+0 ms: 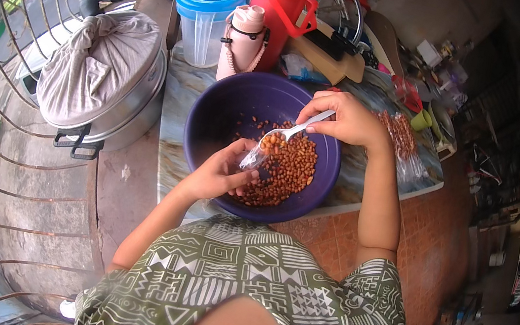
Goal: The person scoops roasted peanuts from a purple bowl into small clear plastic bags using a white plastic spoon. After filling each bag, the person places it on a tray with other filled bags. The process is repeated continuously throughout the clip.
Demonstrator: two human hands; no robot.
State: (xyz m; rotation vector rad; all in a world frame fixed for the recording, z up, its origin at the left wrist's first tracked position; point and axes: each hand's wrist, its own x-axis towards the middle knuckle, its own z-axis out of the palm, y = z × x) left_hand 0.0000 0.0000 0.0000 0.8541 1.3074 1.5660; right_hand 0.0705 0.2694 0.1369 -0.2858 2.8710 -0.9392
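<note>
A deep purple basin (201,127) sits in front of me, with a heap of brown roasted peanuts (293,168) spread over its bottom. My right hand (342,118) pinches the handle of a white plastic spoon (315,121) above the basin. Peanuts fill the spoon's bowl, which points down to the left. Just below it, my left hand (229,172) holds a small clear plastic bag (251,160) between thumb and fingers. The spoon's tip is at the bag's mouth; whether it is inside I cannot tell.
Filled peanut packs (400,136) lie on the marbled table (170,169) to the right. Behind the basin stand a pink bottle (244,41), a blue-lidded container (203,24) and a red jug (278,2). A cloth-covered pot (126,128) stands at the left, near a metal grille.
</note>
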